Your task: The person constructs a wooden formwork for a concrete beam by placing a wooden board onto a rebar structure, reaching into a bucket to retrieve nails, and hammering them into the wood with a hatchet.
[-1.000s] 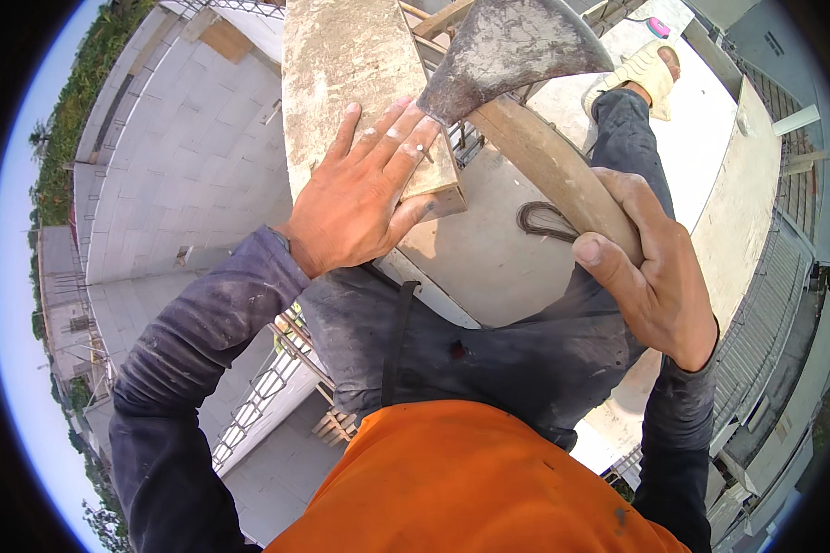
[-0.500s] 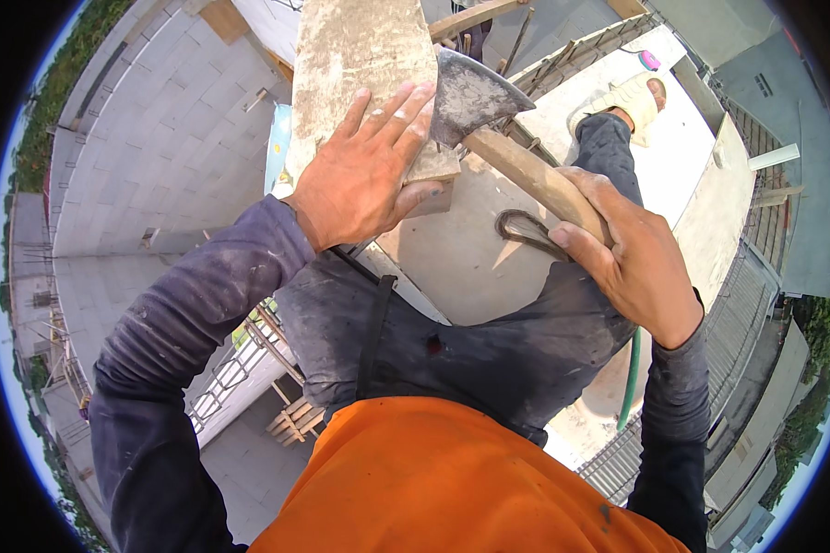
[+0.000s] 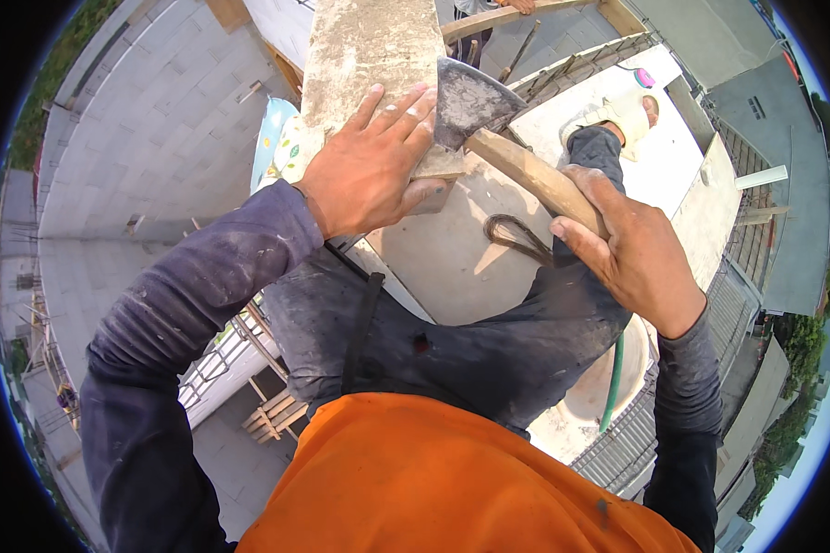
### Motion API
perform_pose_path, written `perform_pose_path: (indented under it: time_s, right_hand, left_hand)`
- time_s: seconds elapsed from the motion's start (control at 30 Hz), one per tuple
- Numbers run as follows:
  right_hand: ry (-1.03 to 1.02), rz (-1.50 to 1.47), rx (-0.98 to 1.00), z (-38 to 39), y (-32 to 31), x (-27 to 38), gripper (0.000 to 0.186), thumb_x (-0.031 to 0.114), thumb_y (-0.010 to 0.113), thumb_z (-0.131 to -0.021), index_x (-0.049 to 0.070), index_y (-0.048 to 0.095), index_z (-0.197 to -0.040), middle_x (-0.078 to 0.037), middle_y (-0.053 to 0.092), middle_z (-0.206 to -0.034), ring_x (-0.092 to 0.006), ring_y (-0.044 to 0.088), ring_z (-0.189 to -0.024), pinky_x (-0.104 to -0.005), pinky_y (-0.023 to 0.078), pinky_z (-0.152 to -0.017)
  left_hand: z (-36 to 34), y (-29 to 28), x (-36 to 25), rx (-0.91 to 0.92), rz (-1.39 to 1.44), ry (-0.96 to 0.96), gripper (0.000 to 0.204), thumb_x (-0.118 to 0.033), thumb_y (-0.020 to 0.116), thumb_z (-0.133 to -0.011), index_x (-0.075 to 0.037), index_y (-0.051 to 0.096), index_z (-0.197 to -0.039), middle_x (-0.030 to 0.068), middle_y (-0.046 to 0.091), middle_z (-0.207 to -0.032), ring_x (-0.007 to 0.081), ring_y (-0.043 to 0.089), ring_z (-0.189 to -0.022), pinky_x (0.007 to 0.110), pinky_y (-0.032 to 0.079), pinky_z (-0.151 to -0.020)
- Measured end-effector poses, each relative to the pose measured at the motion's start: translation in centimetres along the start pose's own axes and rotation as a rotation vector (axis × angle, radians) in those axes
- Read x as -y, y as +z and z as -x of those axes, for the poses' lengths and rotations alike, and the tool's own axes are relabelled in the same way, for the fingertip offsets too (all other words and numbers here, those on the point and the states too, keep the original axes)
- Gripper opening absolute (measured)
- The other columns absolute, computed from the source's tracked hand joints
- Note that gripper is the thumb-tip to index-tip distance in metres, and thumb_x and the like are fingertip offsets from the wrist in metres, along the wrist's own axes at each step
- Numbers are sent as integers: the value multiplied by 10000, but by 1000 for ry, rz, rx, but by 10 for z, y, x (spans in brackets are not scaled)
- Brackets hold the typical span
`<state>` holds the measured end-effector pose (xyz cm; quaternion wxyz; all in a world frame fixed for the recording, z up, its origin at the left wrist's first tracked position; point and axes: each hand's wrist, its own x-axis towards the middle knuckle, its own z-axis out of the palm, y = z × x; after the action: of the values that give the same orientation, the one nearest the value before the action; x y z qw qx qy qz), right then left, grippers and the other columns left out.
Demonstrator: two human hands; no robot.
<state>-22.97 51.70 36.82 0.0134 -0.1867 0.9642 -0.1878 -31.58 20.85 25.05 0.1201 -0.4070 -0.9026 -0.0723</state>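
My left hand point(image 3: 369, 166) lies flat with fingers spread on a long, worn, pale-brown board point(image 3: 369, 55), its thumb over the board's near edge. In my right hand point(image 3: 636, 244) is a hatchet point(image 3: 526, 170), gripped round its wooden handle. The hatchet's broad grey blade point(image 3: 470, 103) stands against the right side of the board, just beside my left fingertips. Whether the blade touches the wood, I cannot tell.
Bundled wire point(image 3: 516, 235) lies on the pale surface below the board. My foot point(image 3: 622, 115) rests on a white panel at right. A bucket point(image 3: 609, 378) with a green hose stands near my right forearm. Another person's hand point(image 3: 523, 5) holds timber at the top. Block walls point(image 3: 157, 129) drop away left.
The view has shifted slightly, and another person's hand now shows at the top. My left hand stays flat on the board, and my right hand keeps its grip with the hatchet nearly still.
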Motion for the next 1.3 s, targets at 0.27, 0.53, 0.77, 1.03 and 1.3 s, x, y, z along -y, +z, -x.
perform_pose_path:
  time_s: [0.27,0.53,0.77,1.03,1.3]
  right_hand:
    - [-155,-268,-388,0,-7,13,560,364,733,-1029,15,569,-1435,-221,715,-1164,-374,758,-982,-405,590,-884]
    - [12,21,-4,8,4,0,489,404,673,-1057,65,570,-1394,-252,749,-1034,-473,727,-902,-505,572,-766]
    - [127,-294,-45,26,16,-1,510,411,638,-1087,35,559,-1421,-222,734,-950,-371,747,-790,-415,571,-743]
    - [637,-1639,-427,55,129,30,564,430,550,-1126,-6,431,-1464,-24,529,-775,-104,558,-524,-261,476,-445]
    - [615,-1452,77,67,141,27,602,408,557,-1115,-37,415,-1495,-31,547,-795,-96,559,-546,-274,489,-480]
  left_hand:
    - [3,8,1,-92,21,14,811,-431,693,-1014,5,377,-1621,268,591,-1438,395,426,-1525,573,196,-1342]
    - [-2,-9,-3,191,-85,-63,749,-515,571,-1074,8,431,-1591,217,393,-1691,327,293,-1621,547,192,-1343]
    - [-4,-4,-3,71,-45,-26,776,-506,575,-1071,-21,363,-1637,207,350,-1716,355,286,-1617,551,184,-1343]
    - [-7,-2,-2,114,-27,-23,858,-514,578,-1064,-76,219,-1709,173,269,-1762,349,235,-1638,565,166,-1343]
    - [-8,-2,-3,133,-5,-30,874,-492,604,-1051,-80,211,-1715,172,266,-1765,362,248,-1633,566,165,-1339]
